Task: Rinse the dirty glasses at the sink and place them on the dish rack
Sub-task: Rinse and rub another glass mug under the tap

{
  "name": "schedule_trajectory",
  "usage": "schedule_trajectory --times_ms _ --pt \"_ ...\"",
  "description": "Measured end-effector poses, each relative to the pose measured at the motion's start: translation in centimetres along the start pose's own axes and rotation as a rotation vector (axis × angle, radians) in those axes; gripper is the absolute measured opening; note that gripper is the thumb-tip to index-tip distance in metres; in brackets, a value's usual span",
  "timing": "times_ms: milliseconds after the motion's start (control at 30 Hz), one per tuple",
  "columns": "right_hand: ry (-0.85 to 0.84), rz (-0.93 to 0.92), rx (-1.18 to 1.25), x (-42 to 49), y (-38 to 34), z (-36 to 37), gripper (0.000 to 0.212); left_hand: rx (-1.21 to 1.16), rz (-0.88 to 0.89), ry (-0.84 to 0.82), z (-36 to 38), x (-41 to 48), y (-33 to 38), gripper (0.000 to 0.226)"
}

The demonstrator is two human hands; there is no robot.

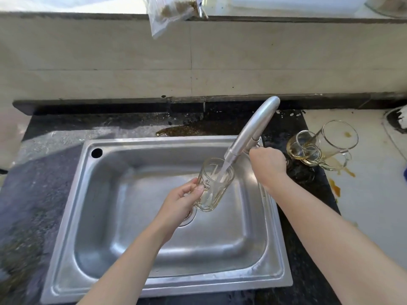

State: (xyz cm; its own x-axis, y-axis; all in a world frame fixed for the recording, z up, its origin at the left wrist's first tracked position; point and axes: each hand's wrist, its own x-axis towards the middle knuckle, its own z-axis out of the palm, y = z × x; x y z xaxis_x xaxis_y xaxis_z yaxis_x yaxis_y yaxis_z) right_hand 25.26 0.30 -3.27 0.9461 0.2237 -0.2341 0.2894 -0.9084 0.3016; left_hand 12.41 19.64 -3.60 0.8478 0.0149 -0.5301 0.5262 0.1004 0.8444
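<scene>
My left hand point(184, 198) grips a clear glass mug point(214, 183) by its handle, tilted over the steel sink point(72, 219). Water runs from the faucet spout point(246, 137) into the mug. My right hand point(267, 162) is curled round the faucet handle at the spout's base, right of the sink. A small dirty glass point(305, 145) with amber liquid and a larger glass mug point(337, 142) lying on its side sit on the counter to the right. No dish rack is in view.
Orange-brown spills stain the white counter point(370, 194) at right. A brown puddle point(187, 130) lies behind the sink on the dark stone counter. A plastic bag point(169, 14) hangs over the ledge above the tiled wall.
</scene>
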Motion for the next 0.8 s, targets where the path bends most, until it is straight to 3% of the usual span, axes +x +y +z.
schedule_trajectory --times_ms 133,233,300,333,400,467,533,600,700,800 --pt "-0.002 0.022 0.086 -0.4 0.1 -0.2 0.028 -0.003 -0.009 0.003 0.0 -0.5 -0.3 0.035" --pt "0.223 0.035 0.206 -2.1 0.3 -0.5 0.019 -0.019 -0.013 0.019 -0.4 -1.1 -0.8 0.028" --pt "0.322 -0.005 0.5 -4.2 0.0 0.0 0.018 -0.05 -0.033 0.046 -0.5 -1.6 -1.1 0.027" --pt "0.222 -0.003 0.721 -5.4 -0.5 0.1 0.023 -0.066 -0.048 0.064 -0.6 -1.8 -1.4 0.029" --pt "-0.181 -0.05 1.09 -7.4 -2.1 0.3 0.048 -0.09 -0.075 0.075 -0.7 -2.1 -1.8 0.024" --pt "-0.425 -0.13 1.301 -8.5 -3.8 0.7 0.073 -0.113 -0.1 0.056 -0.6 -2.4 -2.1 0.016" --pt "-0.451 -0.159 1.435 -8.5 -5.2 0.8 0.079 -0.131 -0.109 0.043 -0.5 -2.7 -2.2 0.028" --pt "-0.413 -0.14 1.503 -7.9 -5.7 0.5 0.067 -0.156 -0.125 0.057 -0.7 -2.7 -2.2 0.039" --pt "-0.372 -0.144 1.514 -7.2 -5.1 0.3 0.062 -0.174 -0.097 0.023 -1.0 -1.8 -1.9 0.02" --pt "-0.321 -0.085 1.513 -7.6 -4.1 1.0 0.07 -0.114 -0.095 -0.079 -0.5 -1.3 -2.2 0.018"
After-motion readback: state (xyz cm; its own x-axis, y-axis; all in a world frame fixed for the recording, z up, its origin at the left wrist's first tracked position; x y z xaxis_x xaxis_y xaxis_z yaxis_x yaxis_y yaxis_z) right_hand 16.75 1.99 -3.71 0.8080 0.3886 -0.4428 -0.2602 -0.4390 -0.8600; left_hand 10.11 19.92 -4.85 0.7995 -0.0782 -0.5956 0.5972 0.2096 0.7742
